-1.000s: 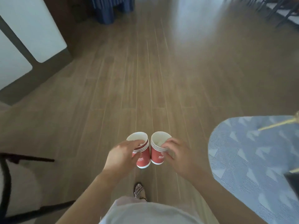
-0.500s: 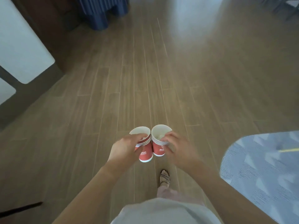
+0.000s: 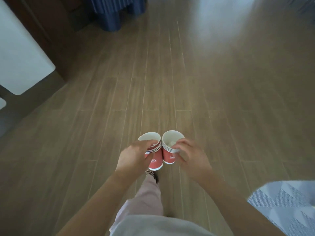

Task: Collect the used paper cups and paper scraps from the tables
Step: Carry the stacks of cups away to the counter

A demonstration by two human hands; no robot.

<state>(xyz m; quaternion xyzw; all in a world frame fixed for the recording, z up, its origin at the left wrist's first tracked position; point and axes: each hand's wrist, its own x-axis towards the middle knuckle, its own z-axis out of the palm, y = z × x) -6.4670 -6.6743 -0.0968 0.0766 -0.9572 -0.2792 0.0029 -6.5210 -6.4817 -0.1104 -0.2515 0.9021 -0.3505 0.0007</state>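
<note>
The left grip (image 3: 134,157) is clamped round the left cup stack (image 3: 154,161), the right grip (image 3: 192,159) round the right cup stack (image 3: 169,155). Both stacks are upright and touch side by side. They sit well short of the blue-skirted bench (image 3: 117,12), which lies ahead and leftward, likely nearer the left grip.

ahead: floor (image 3: 170,86) is left open across its width | far ahead-left: passage is closed by blue draped cloth (image 3: 117,12) | left: side is bounded by white panel (image 3: 22,53)
</note>
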